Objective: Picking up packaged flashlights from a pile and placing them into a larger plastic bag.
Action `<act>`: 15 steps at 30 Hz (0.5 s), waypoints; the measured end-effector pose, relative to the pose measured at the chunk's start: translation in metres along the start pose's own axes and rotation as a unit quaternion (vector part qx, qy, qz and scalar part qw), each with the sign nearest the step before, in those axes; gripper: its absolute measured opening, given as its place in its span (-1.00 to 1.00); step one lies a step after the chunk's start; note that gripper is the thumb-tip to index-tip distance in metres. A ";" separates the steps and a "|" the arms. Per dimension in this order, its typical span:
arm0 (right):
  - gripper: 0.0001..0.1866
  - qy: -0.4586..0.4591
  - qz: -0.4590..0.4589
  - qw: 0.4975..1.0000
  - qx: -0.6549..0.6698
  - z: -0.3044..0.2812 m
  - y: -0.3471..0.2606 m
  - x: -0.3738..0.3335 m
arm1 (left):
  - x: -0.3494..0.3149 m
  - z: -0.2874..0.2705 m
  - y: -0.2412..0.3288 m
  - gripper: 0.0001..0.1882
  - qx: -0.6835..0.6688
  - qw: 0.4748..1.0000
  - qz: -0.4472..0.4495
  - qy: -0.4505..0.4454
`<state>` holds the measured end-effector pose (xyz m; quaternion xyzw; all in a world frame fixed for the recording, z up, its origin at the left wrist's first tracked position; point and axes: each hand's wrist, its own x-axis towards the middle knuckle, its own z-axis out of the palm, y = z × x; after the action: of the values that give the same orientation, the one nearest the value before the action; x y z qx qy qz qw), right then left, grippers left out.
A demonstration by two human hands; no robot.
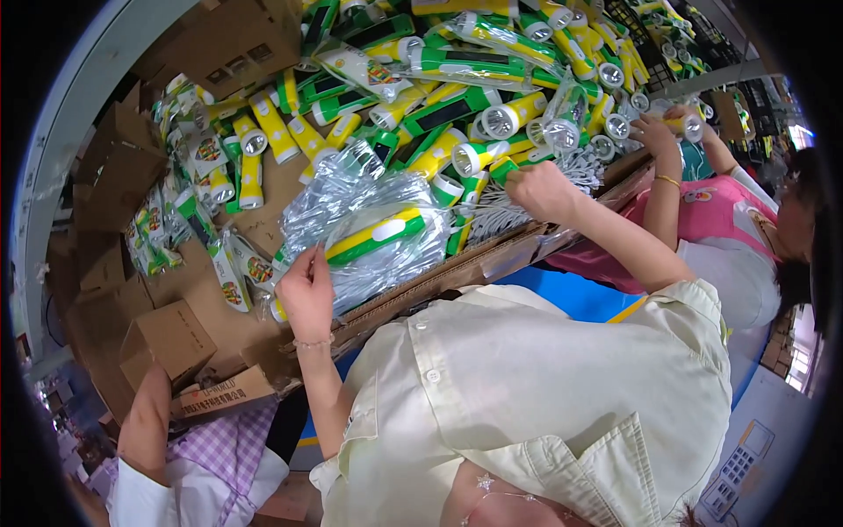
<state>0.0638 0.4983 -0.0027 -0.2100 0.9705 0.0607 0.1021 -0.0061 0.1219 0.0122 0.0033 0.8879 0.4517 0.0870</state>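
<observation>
Thumb and fingers of my left hand [307,285] are pinched together at the near end of a green and yellow flashlight [378,235]. What sits between those fingertips is hidden. This flashlight lies among a heap of clear plastic bags [351,198]; whether it is inside one I cannot tell. Farther right, my right hand [546,191] is closed over a bundle of white cords [575,171]. A small green piece [502,169] shows beside its fingertips, and I cannot make out what the fingers hold. Several loose flashlights [499,121] lie just beyond.
A cardboard edge [413,294] runs along the near side. Bagged flashlights with printed cards [230,274] lie left, near an opened carton [171,342]. A box [233,48] stands far left. Co-workers' hands [659,132] are busy at right; another person's arm [147,417] reaches in at lower left.
</observation>
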 end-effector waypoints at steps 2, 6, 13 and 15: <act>-0.89 -0.018 0.034 0.998 0.059 -0.011 0.008 -0.001 | 0.001 -0.003 -0.003 -0.76 0.004 1.000 0.003 0.006; -0.93 0.133 0.054 0.964 0.222 -0.086 0.012 0.009 | 0.003 0.001 0.000 -0.79 0.009 1.000 0.004 0.019; -0.89 0.288 -0.141 0.597 0.735 -0.169 -0.083 0.083 | 0.005 -0.002 -0.003 -0.79 0.016 0.999 0.035 0.024; -0.91 0.216 -0.150 0.558 0.787 -0.142 -0.114 0.109 | 0.008 -0.001 -0.011 -0.83 0.027 0.996 0.085 0.031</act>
<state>-0.0102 0.3288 0.1022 -0.1958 0.5797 -0.7907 0.0216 -0.0130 0.1152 0.0029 0.0668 0.8984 0.4336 0.0203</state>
